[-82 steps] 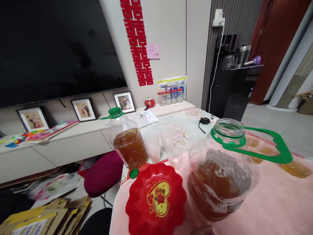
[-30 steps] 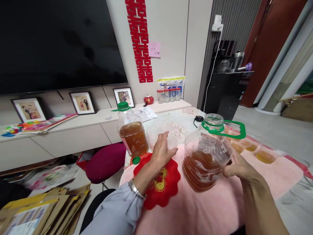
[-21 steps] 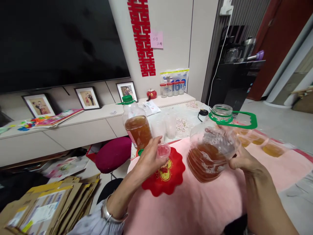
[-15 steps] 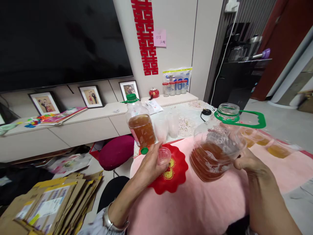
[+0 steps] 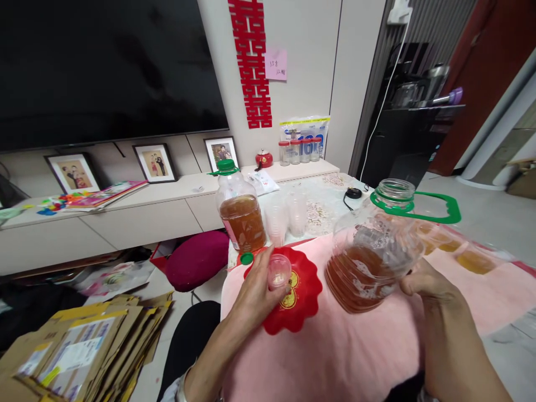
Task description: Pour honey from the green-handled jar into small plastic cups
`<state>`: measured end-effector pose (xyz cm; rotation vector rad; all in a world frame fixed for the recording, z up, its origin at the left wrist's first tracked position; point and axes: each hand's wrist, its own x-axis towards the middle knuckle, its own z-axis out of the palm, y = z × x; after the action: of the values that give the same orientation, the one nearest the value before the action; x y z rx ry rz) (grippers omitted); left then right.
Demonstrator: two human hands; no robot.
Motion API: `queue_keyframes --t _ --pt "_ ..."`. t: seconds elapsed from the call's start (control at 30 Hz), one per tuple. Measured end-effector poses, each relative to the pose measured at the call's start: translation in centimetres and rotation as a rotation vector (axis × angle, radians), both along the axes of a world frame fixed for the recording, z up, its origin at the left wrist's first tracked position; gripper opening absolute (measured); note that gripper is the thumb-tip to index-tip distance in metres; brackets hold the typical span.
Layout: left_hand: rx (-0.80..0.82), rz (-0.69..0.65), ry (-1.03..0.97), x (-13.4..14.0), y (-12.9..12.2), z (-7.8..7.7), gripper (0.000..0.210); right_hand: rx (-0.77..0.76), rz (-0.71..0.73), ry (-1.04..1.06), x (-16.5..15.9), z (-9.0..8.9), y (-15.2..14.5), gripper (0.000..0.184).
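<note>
- Head view: left hand [image 5: 255, 287] is curled around a small clear cup [image 5: 279, 271], fingers closed on its side; the cup is held over the red plate [image 5: 304, 298], mouth up and tipped slightly toward the camera. The cup looks empty.
- Right hand [image 5: 422, 285] grips the lower right side of a large clear jug [image 5: 371, 257], fingers wrapped behind it, thumb showing in front. Jug is lifted off the pink cloth [image 5: 355, 352] and tilted left, toward the cup.
- Jug is roughly half full of amber liquid; its mouth is uncapped, and a green handle [image 5: 422, 207] sticks out to the right from the neck.
- Red plate lies on the pink cloth at the bench's left edge, between the two hands.
- A green cap [image 5: 247, 258] lies just beside the plate's far left rim.
- A second jug [image 5: 240, 215] with amber liquid stands upright behind the plate, its green cap on.
- Stacks of clear cups [image 5: 287, 218] stand just right of the second jug.
- Filled cups [image 5: 473, 258] of amber liquid sit on the bench at the right, behind the held jug; they are blurred.
</note>
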<state>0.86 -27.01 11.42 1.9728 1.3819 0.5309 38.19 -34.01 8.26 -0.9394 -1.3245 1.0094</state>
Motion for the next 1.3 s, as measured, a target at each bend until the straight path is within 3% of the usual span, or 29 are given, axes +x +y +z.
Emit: queue_keyframes --t 0.13,0.23,0.33,0.47,0.6,0.73,0.87,1.03,1.2,1.3 --pt "0.114 0.057 -0.079 0.4 -1.0 0.3 0.107 0.016 0.034 0.007 -0.2 0.2 0.0 0.115" --pt "0.139 0.069 -0.143 2.1 -3.0 1.1 0.101 0.024 0.054 0.008 -0.1 0.1 0.1 0.113" --pt "0.059 -0.032 -0.176 4.6 -5.2 1.0 0.098 0.02 0.057 0.009 0.0 -0.2 0.1 0.117" --pt "0.001 -0.183 -0.105 7.1 -6.4 -0.6 0.097 0.009 0.058 0.019 0.2 -0.6 0.0 0.121" --pt "0.042 -0.182 0.035 7.4 -5.7 -2.1 0.089 -0.001 0.05 0.035 -0.3 -0.1 -0.3 0.111" --pt "0.071 -0.141 0.14 6.0 -4.6 -2.5 0.082 -0.009 0.035 0.043 -0.8 0.7 -0.4 0.102" --pt "0.126 -0.085 0.284 4.3 -3.2 -1.4 0.074 -0.014 0.024 0.04 -1.2 1.3 -0.5 0.111" --pt "0.068 -0.159 0.505 3.7 -1.4 1.2 0.079 -0.033 0.032 0.034 -1.2 1.5 -0.6 0.111" --pt "0.036 -0.231 0.41 4.3 -0.8 1.4 0.073 -0.025 0.027 0.045 -0.4 0.3 -0.5 0.098" --pt "0.076 -0.19 0.325 4.0 -0.8 0.7 0.069 -0.024 0.008 0.043 0.0 -0.1 -0.4 0.103"
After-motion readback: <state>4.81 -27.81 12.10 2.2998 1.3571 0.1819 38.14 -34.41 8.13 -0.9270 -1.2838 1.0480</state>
